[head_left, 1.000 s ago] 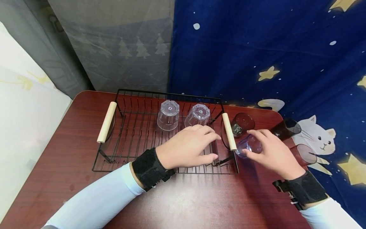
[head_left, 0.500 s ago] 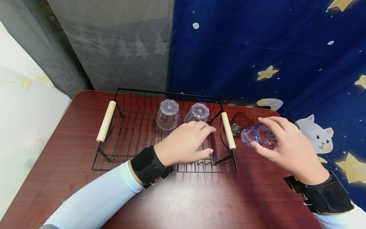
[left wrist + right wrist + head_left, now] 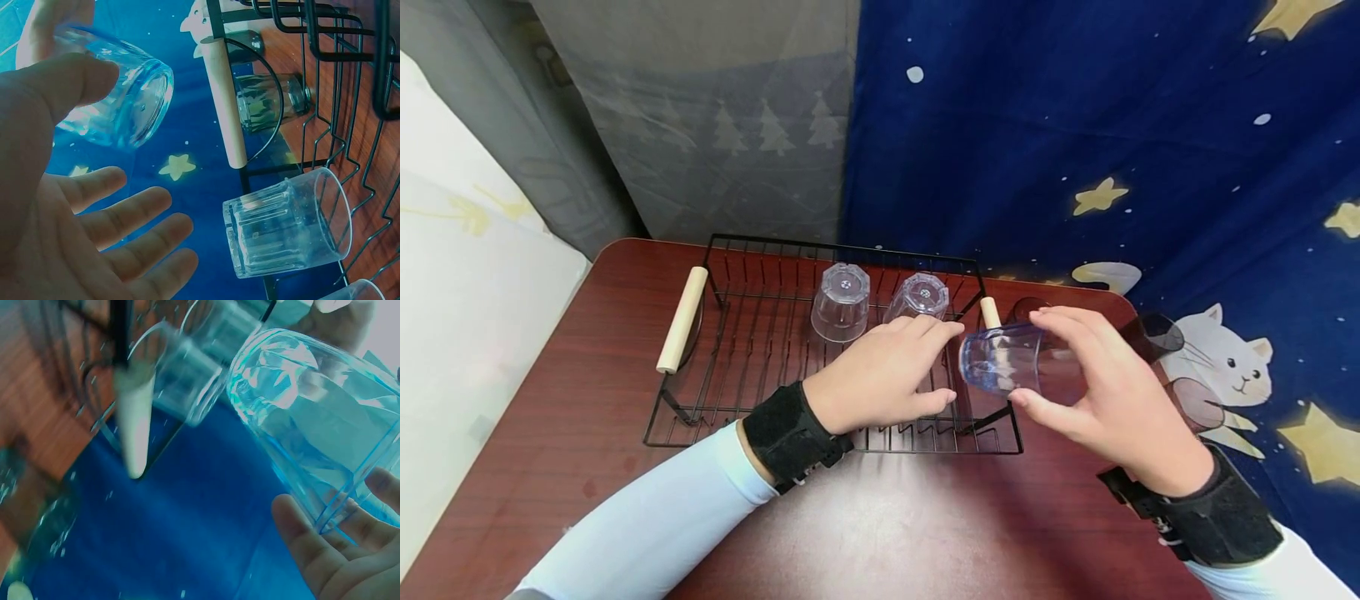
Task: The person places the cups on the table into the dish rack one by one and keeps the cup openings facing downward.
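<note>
My right hand pinches a blue-tinted glass near its rim, between thumb and fingers. Tilted onto its side, the glass is held up over the right end of a black wire dish rack, its thick base toward my left hand. That left hand hovers over the rack, fingers spread loosely with nothing in them. Behind it, two clear glasses stand upside down in the rack: the left one shows whole, while my fingers partly cover the right one.
Wooden handles flank the rack, one at the left and one at the right, partly behind the blue glass. Beyond the right end are a dark glass, another dark glass and a reddish one. A blue curtain hangs behind the table.
My right hand has picked up the blue glass from beside the rack and brought it left over the right handle. The left hand has shifted only slightly left.
</note>
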{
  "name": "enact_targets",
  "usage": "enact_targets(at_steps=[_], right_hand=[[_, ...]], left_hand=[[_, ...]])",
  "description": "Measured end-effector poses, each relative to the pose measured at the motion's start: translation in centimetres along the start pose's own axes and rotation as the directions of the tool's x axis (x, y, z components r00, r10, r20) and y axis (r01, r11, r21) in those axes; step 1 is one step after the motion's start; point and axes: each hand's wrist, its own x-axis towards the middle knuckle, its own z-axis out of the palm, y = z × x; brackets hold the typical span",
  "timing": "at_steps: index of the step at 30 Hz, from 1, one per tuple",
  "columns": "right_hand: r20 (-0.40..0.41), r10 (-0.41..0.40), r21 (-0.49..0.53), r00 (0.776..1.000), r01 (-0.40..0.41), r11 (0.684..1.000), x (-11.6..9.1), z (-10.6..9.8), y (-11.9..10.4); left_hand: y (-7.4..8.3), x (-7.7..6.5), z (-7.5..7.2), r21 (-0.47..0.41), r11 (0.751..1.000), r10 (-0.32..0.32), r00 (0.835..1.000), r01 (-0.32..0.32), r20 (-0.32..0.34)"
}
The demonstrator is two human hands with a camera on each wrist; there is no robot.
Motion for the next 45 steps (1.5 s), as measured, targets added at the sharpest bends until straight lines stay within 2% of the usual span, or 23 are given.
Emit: enact_targets(at_steps=[5,9,15,21,23,29,37,45], right_hand=[[0.027,-0.014,0.132,1.000,0.010,0.991,0.3,0.9,-1.1],[0.067,0.013,0.225,0.998,-0.028,0.974,0.4,1.4,-1.6],[0.079,0.051,0.352,0.996,-0.076,0.933,0.4,2.2,-1.7],[0.080,-0.022,0.452,0.997,-0.017,0.892,0.3,3.0,-1.3],[0.093,-0.031,0.446,0.995,-0.014,0.895,0.2,3.1,-1.1],[0.147,0.009,0.315,0.989,-0.055,0.947,0.1,3.0,-0.7],[0.245,0.081,0.260,0.966,-0.146,0.954,0.4,3.7,-0.5],[0.311,0.104,0.204,0.945,-0.173,0.964,0.8,5.0,-0.8]], left_hand=[[-0.1,0.0,0.2,-0.015,0.999,0.048,0.999,-0.048,-0.021],[-0.2,-0.2,0.3,-0.045,0.996,0.076,0.997,-0.077,-0.025],[-0.2,-0.4,-0.1,-0.086,0.996,0.038,0.999,-0.038,-0.005],[-0.7,-0.7,-0.5,-0.134,0.991,0.018,1.000,-0.018,-0.002],[-0.9,-0.9,-0.7,-0.151,0.988,0.014,1.000,-0.015,-0.005],[-1.6,-1.8,-1.6,-0.223,0.975,-0.016,1.000,0.012,-0.019],[-2.0,-2.3,-3.0,-0.282,0.959,-0.010,0.999,-0.001,-0.038],[-1.8,-2.3,-3.7,-0.313,0.949,0.015,0.995,-0.046,-0.100]])
